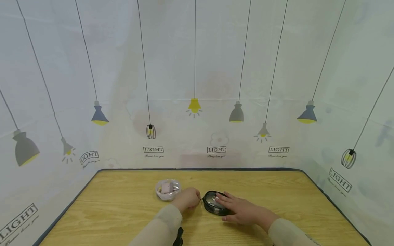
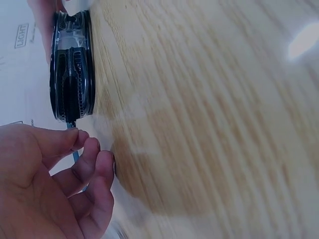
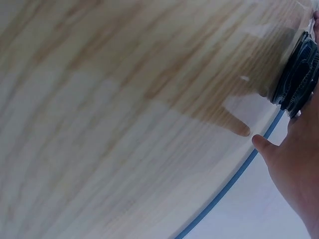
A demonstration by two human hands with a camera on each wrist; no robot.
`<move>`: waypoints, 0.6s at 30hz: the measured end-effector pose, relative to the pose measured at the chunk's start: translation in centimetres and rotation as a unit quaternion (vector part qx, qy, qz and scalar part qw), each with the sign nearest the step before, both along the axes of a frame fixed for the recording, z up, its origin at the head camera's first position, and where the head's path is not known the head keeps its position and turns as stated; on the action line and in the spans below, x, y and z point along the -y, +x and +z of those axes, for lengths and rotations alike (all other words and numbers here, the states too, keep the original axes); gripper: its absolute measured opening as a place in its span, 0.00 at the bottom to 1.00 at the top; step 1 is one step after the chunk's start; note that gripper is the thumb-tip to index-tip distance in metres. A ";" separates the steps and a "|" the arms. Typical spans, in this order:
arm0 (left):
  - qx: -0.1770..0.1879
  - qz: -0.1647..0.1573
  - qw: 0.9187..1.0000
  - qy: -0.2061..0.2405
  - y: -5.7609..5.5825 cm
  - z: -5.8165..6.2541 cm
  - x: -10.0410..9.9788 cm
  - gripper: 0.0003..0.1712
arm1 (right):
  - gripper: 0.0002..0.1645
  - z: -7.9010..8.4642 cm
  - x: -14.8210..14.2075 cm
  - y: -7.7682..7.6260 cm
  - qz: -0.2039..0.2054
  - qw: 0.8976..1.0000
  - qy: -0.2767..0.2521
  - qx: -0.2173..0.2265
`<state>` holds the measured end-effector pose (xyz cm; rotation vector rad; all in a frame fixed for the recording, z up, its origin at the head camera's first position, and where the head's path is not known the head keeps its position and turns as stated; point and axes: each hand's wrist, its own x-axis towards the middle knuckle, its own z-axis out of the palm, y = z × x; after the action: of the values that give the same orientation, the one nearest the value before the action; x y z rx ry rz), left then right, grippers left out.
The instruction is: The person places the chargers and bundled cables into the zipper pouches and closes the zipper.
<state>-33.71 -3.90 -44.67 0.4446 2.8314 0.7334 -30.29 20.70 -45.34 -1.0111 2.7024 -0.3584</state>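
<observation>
A small round black zip case [image 1: 212, 204] with a see-through top lies on the wooden table. My left hand [image 1: 188, 199] is at its left end and pinches the zipper pull between thumb and fingertip, as the left wrist view shows. The zip [image 2: 71, 64] runs along the side of the case, between two black rims. My right hand [image 1: 241, 208] rests on the top of the case from the right, fingers straight and the thumb spread toward the table. In the right wrist view the case [image 3: 297, 74] is partly cut off by the frame edge.
Left of the case, close behind my left hand, sits a round clear plastic container [image 1: 160, 195] with a pale pink plug [image 1: 167, 188] inside. The wooden table [image 1: 123, 205] has a dark blue edge. A white sheet [image 1: 172, 68] printed with lamps surrounds it.
</observation>
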 end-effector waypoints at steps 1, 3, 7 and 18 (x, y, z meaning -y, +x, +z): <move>0.000 0.001 1.000 -0.002 0.0 0.0 0.0 0.08 | 0.43 -0.1 0.0 0.0 0.001 1.000 0.000 -0.001; 0.001 0.001 1.000 -0.007 0.2 0.0 0.1 0.08 | 0.44 -0.3 -0.1 -0.1 0.001 1.000 0.000 -0.002; 0.007 0.002 1.000 -0.011 0.3 -0.1 0.1 0.07 | 0.44 -0.4 -0.1 -0.2 -0.004 1.000 -0.001 -0.003; 0.006 -0.001 1.000 0.015 1.1 -0.2 -0.1 0.07 | 0.44 -0.7 -0.1 -0.4 -0.011 1.000 -0.004 0.002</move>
<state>-32.57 -3.82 -44.84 0.4462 2.8119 0.7755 -30.65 20.83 -46.02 -0.9824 2.7117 -0.3757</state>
